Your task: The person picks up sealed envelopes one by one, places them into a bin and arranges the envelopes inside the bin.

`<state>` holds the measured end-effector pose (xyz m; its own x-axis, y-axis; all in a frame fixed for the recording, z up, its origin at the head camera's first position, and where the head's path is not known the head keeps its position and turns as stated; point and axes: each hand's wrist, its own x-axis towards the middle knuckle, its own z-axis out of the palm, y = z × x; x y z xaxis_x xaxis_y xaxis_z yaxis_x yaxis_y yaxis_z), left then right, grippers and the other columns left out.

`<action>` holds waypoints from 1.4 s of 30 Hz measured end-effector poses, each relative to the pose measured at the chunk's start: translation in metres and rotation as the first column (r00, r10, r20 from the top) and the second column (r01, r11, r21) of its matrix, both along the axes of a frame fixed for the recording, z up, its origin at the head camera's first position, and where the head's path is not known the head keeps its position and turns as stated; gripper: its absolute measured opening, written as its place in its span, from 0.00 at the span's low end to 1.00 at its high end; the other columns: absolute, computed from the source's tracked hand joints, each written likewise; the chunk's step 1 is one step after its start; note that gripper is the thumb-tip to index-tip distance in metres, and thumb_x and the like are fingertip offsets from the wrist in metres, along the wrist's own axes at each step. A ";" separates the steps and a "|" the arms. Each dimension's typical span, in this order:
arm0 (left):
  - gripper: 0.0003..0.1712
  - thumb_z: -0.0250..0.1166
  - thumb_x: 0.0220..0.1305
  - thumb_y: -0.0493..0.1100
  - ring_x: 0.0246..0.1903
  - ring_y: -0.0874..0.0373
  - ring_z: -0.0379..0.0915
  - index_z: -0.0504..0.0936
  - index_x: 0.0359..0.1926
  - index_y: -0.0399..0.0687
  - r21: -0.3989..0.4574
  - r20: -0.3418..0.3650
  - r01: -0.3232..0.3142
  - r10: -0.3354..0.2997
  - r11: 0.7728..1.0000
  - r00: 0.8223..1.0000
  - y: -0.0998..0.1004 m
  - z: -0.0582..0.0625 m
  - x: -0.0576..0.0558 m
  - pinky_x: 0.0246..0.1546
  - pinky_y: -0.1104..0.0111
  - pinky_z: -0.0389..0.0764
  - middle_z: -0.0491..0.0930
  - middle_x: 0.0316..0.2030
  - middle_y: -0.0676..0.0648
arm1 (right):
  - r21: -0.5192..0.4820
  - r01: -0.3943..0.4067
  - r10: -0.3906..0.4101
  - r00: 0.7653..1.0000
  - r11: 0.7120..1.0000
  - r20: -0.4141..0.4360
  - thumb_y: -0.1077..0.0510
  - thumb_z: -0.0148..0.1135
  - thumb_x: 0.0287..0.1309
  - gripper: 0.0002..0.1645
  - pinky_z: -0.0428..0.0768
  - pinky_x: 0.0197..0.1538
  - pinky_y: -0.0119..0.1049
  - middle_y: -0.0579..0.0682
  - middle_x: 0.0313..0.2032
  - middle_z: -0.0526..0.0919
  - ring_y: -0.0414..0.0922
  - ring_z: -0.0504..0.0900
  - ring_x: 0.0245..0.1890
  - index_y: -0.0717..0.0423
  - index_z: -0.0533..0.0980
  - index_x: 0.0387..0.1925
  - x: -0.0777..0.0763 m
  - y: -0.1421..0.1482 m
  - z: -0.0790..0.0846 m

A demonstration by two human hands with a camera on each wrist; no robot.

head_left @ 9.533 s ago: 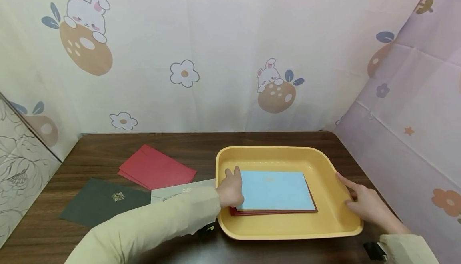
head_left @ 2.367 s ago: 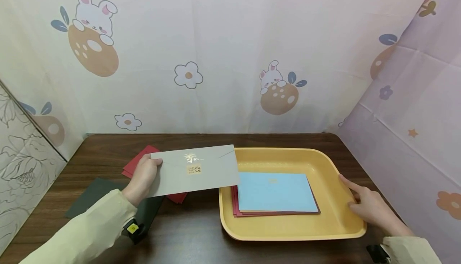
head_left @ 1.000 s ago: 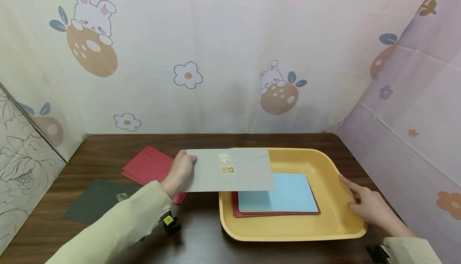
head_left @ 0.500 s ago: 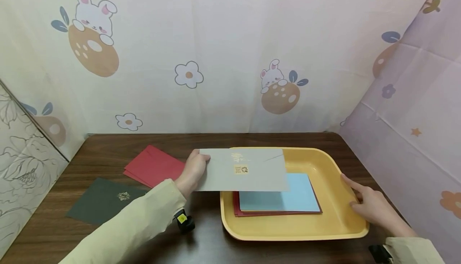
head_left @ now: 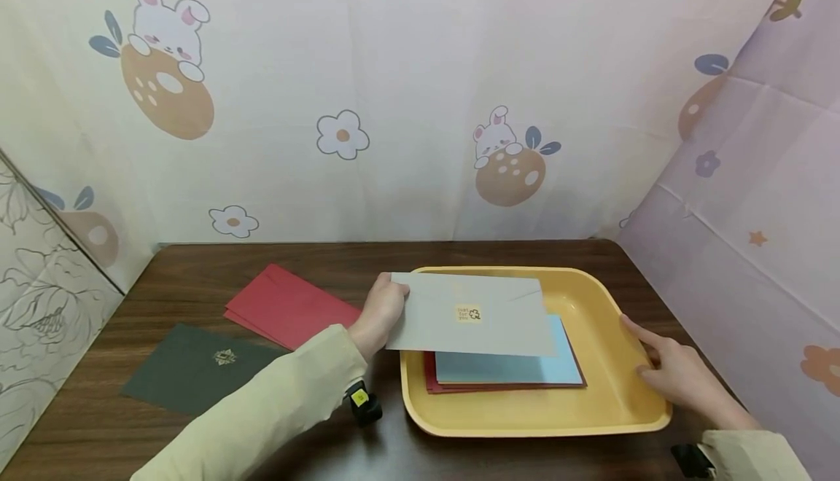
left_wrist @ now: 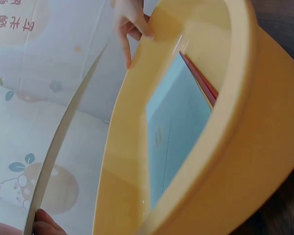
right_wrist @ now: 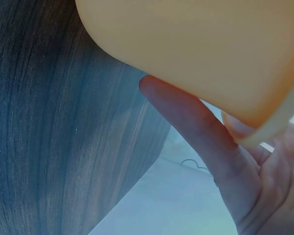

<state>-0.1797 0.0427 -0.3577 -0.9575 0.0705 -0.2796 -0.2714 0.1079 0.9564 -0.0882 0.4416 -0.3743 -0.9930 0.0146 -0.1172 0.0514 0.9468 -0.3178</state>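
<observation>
A person's left hand pinches a pale grey rectangular paper envelope at its 9 o'clock end, above a yellow rounded plastic tray holding a light-blue rectangular paper envelope. The right hand grips the rim at 3 o'clock. Red paper envelopes and a dark green paper envelope lie toward 9 o'clock.
</observation>
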 end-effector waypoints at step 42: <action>0.28 0.56 0.56 0.30 0.44 0.49 0.71 0.60 0.59 0.34 -0.260 -0.030 0.213 -0.228 0.942 0.973 0.045 -0.013 0.005 0.52 0.52 0.75 0.73 0.46 0.36 | 0.001 0.000 0.000 1.000 1.000 -0.003 0.66 0.55 0.48 0.45 0.64 0.19 0.32 0.46 0.19 0.75 0.39 0.61 0.13 0.64 0.55 0.70 -0.002 0.002 -0.001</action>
